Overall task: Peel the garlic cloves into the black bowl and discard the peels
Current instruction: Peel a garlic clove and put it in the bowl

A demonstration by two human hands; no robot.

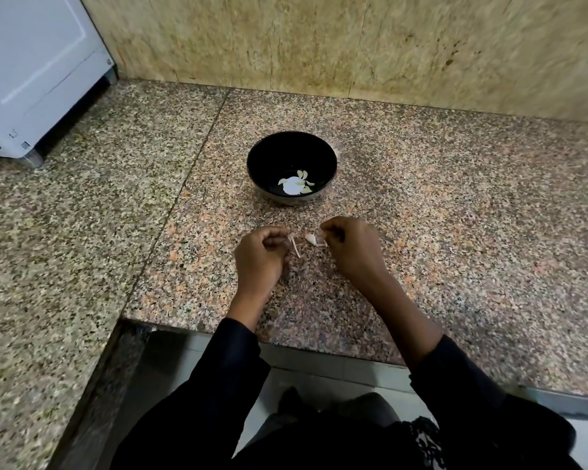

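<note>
Both hands pinching: left hand [259,254] w/ peel [294,245], right hand [348,245] w/ garlic clove [311,239].

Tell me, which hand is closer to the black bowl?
Right. The right hand sits just below the bowl, slightly to its right; the left hand sits lower, a little farther off.

Even, soft light; glare inside the black bowl [292,157]; wide-angle bending, blurred edges.

Head view, high above the granite counter [421,232] — angled forward and down, wall beyond, hands near
</note>
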